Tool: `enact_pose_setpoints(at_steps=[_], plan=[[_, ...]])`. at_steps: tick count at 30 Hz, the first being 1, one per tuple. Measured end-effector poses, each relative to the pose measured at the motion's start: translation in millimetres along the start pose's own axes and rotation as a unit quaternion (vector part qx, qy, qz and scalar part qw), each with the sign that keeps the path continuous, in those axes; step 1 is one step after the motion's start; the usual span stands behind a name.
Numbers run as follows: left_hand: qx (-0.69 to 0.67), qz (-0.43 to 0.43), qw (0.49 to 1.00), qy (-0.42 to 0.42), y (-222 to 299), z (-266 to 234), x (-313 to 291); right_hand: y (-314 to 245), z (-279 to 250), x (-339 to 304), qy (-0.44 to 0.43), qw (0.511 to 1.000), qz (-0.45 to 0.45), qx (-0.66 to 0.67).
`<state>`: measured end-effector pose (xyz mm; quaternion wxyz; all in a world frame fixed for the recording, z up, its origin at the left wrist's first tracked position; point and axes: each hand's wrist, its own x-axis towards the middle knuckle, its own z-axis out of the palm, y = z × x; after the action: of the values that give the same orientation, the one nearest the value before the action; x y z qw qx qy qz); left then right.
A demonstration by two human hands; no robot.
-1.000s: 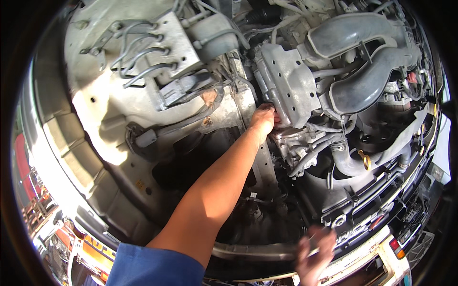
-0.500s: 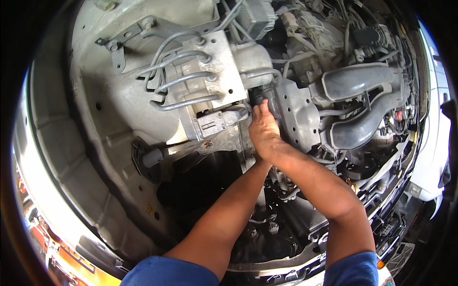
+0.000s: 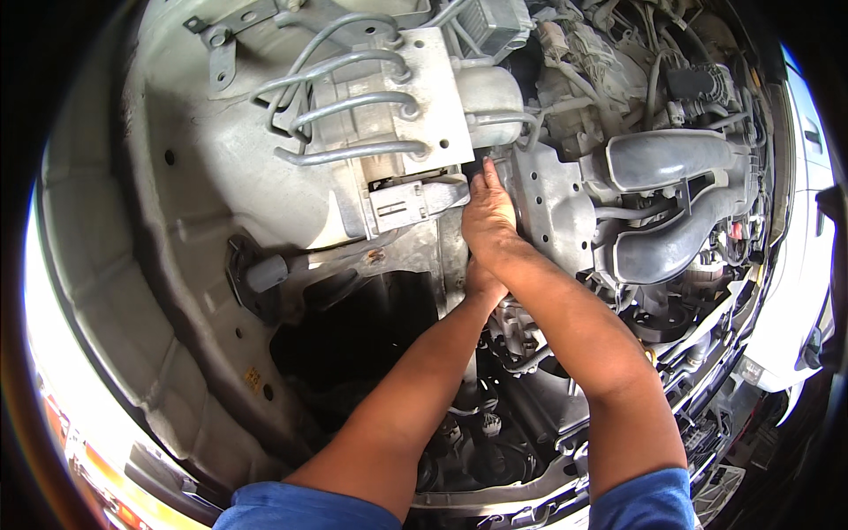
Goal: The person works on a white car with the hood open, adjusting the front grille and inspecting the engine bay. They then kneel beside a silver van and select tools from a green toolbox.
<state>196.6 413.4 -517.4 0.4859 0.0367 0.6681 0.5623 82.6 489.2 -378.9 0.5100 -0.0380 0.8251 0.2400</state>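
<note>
Both of my hands reach into the narrow gap between a metal block with several bent pipes [image 3: 433,115] and the engine. On top lies my right hand [image 3: 488,216], its back toward me. Two of its fingers show, stretched out and pointing into the gap; the rest and the thumb are hidden. Beneath its wrist is my left hand [image 3: 483,279], with only the wrist and a little of the hand showing, its fingers out of sight. Close to the right fingers is a grey wiring connector [image 3: 424,199]. A grey perforated metal plate [image 3: 555,201] stands just right of the hand.
Two black curved intake pipes [image 3: 662,243] lie to the right over the engine. A dark opening [image 3: 353,331] sits left of my forearms. A metal bracket [image 3: 221,53] is bolted at the upper left. The pale inner body panel [image 3: 194,203] runs along the left.
My view has shifted slightly, so the pipe block sits higher and farther right. More of my left hand shows below the right wrist. Both hands stay in the gap.
</note>
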Motion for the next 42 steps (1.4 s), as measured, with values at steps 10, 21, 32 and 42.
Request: enact_pose_setpoints(at_steps=[10,21,32,42], plan=[[0.127,0.034,0.991,0.005,23.5,-4.4,-10.0,8.1,-6.0,1.3,-0.039,0.999,-0.008,-0.032],[0.110,0.056,0.992,-0.002,27.0,-7.7,-12.6,-2.6,13.8,24.5,0.009,0.999,0.035,0.000],[0.117,0.050,0.992,-0.007,17.4,-5.7,-6.7,0.2,6.5,13.4,0.007,0.999,0.034,-0.015],[0.049,0.034,0.998,-0.013,18.6,-6.3,-8.7,-0.7,10.6,13.8,0.028,0.999,0.043,-0.011]])
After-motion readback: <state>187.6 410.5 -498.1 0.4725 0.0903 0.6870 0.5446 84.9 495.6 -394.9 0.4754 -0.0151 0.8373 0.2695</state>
